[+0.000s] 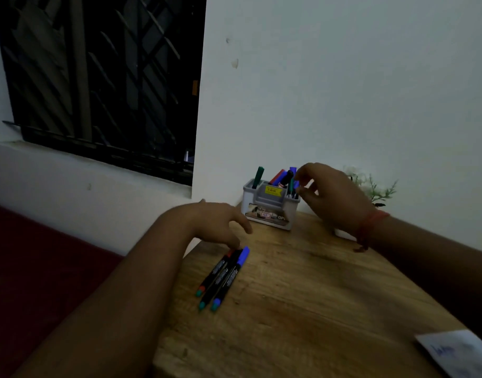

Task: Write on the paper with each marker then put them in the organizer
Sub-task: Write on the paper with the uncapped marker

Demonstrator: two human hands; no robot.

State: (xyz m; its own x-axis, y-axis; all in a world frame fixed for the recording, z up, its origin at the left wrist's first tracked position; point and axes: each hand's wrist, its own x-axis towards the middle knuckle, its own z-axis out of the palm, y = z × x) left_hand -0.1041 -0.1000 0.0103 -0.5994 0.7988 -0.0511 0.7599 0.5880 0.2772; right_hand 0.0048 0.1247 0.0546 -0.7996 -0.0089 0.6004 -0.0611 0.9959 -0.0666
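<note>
At the far edge of the wooden table (302, 282), the right hand (332, 195) pinches a blue-capped marker (296, 184) at the grey plastic organizer (269, 205), seemingly stowing it. The left hand (218, 225), fingers loosely spread, touches three black-barrelled markers (223, 279) lying together. Next, one likely needs lifting toward the scribbled white paper (458, 353) at the near right.

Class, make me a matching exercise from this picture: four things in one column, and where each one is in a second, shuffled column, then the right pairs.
Things:
1. organizer
2. three markers
3. paper
4. plant

Places:
A. near right corner of the table
B. lying flat by the left hand
C. behind the right hand, by the wall
D. far edge of the table, holding upright markers

Pairs: 1-D, 2-B, 3-A, 4-C
</note>
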